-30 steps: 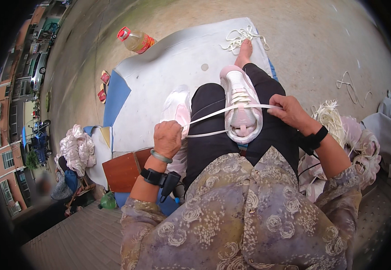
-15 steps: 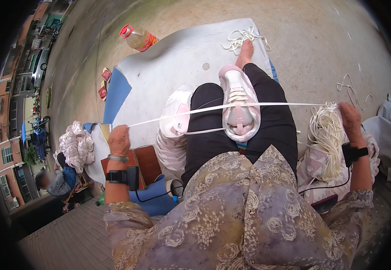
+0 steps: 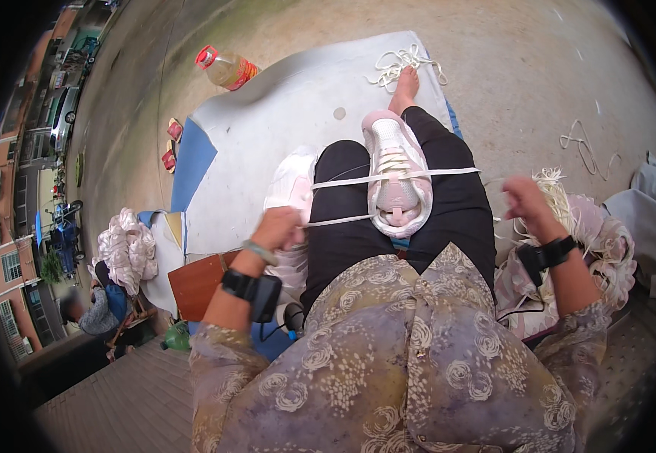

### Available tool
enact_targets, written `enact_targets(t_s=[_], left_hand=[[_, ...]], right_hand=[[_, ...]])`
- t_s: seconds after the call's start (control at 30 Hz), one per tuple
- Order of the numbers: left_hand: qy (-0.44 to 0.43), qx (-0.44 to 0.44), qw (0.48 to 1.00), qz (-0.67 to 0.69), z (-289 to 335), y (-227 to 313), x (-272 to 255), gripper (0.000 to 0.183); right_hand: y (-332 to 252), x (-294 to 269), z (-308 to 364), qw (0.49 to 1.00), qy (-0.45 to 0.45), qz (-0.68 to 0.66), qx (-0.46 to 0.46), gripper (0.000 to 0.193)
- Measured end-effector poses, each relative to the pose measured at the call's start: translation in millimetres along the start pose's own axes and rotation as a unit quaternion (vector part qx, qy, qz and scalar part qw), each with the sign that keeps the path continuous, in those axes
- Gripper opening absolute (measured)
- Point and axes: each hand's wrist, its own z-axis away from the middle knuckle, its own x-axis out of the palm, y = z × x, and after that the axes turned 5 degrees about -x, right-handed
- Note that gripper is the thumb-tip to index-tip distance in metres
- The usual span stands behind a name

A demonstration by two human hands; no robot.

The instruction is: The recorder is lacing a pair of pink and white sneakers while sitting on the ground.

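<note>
A white and pink sneaker [image 3: 398, 198] rests between my thighs, toe pointing away, with its lace partly threaded. One flat white shoelace [image 3: 343, 182] lies across the shoe and both thighs, its right end loose over my right thigh. A second stretch of lace runs from the shoe toward my left hand [image 3: 282, 226]. That hand is smeared by motion beside a row of nested pale shoes [image 3: 291, 185], so its grip is unclear. My right hand [image 3: 528, 202] hovers right of my right thigh, fingers loosely bent and apart, with no lace visible in it.
Bundled white laces [image 3: 551, 185] lie on pink and white shoes [image 3: 607, 245] at my right. A pale sheet [image 3: 252, 151] spreads ahead, with a red-capped bottle [image 3: 226, 68] at its far edge. Another person [image 3: 101, 306] sits at far left near piled shoes [image 3: 128, 245].
Both hands have moved inward from wide apart. The upper lace, stretched taut between them before, has dropped across the shoe and thighs, and its right end is out of my right hand.
</note>
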Motion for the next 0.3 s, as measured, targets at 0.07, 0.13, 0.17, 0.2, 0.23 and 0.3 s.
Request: enact_targets(t_s=[0.07, 0.13, 0.17, 0.2, 0.23, 0.3], left_hand=[[-0.102, 0.007, 0.995, 0.008, -8.6, 18.7, 36.8, 0.019], [-0.128, 0.013, 0.992, 0.013, -17.2, 32.5, 58.6, 0.018], [-0.139, 0.016, 0.99, 0.013, -21.6, 39.0, 64.9, 0.017], [-0.151, 0.019, 0.988, 0.015, -26.9, 44.8, 70.4, 0.017], [-0.152, 0.019, 0.988, 0.016, -32.9, 49.5, 75.5, 0.017], [-0.122, 0.039, 0.991, -0.035, -46.5, 56.4, 83.2, 0.019]], right_hand=[[-10.4, 46.8, 9.4, 0.99, -0.132, -0.056, 0.005, 0.012], [-20.8, 79.6, 11.8, 0.986, -0.149, -0.074, 0.024, 0.015], [-23.3, 90.5, 10.0, 0.986, -0.15, -0.074, 0.024, 0.015], [-23.8, 99.2, 6.3, 0.988, -0.148, -0.04, 0.001, 0.018], [-21.5, 103.3, 1.5, 0.989, -0.146, -0.007, -0.021, 0.021], [-14.2, 104.9, -13.6, 0.987, -0.155, 0.02, -0.04, 0.021]])
